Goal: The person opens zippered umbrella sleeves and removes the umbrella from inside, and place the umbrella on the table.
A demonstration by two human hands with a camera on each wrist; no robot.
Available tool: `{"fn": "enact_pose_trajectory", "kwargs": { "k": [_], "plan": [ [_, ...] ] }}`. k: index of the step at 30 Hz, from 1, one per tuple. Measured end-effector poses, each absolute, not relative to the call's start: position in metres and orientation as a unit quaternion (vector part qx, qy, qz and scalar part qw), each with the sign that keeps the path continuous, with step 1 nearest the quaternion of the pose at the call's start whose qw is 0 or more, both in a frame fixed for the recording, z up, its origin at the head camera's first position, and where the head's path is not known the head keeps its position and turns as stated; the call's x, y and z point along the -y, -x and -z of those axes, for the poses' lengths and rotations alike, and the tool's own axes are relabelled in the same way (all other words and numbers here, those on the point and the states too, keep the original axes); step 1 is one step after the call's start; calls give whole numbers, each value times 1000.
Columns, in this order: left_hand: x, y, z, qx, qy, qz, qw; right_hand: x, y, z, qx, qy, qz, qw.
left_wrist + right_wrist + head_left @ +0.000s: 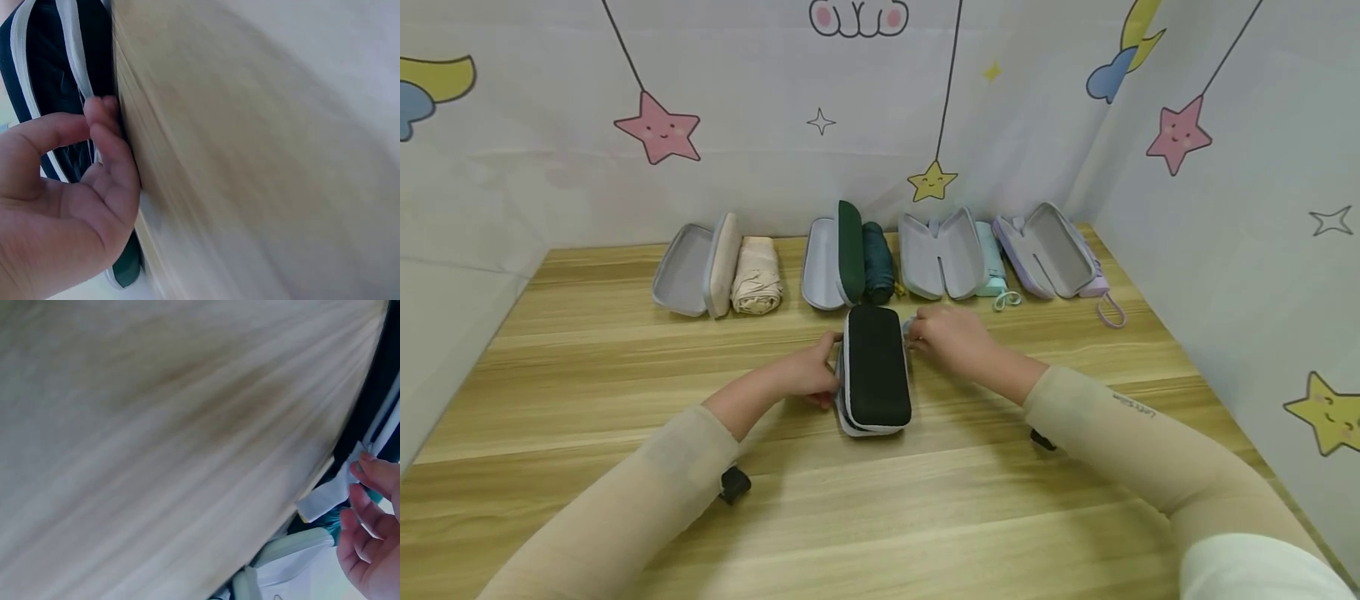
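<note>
A black zip case (877, 367) with pale edging lies lengthwise in the middle of the table. Its two halves gap along the left side, and dark folded fabric (50, 81) shows between the pale zip bands in the left wrist view. My left hand (805, 373) is at that side, thumb and fingertips pinching the lower zip edge (76, 53). At the far right side of the case, my right hand (955, 337) pinches the base of a light grey fabric tab (328, 499) with thumb and forefinger, right beside the zip.
Along the back wall stand several open cases: beige (685, 271), green (851, 254), grey (962, 254) and lilac (1060, 250). Beside them lie folded umbrellas in beige (757, 279), dark green (877, 262), mint (992, 262) and lilac (1096, 286). A printed curtain (760, 183) closes off the back.
</note>
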State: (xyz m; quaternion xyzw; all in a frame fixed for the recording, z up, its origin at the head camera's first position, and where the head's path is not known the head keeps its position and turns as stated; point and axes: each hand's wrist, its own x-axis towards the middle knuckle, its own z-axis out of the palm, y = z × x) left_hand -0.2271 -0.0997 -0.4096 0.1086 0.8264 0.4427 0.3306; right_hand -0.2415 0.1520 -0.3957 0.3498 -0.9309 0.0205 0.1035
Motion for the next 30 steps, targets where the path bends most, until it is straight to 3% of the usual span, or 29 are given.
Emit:
{"fn": "enact_pose_trajectory", "kwargs": {
  "k": [9,18,30],
  "plan": [
    [112,227,412,-785,-97,-498,355,-133,228,375,894,-419,-24,160],
    [112,228,410,-784,-107,-495,358,-101,214,367,812,-581,-3,60],
    [110,226,408,-794,-117,-483,349,-107,209,368,820,-573,7,25]
  ]
}}
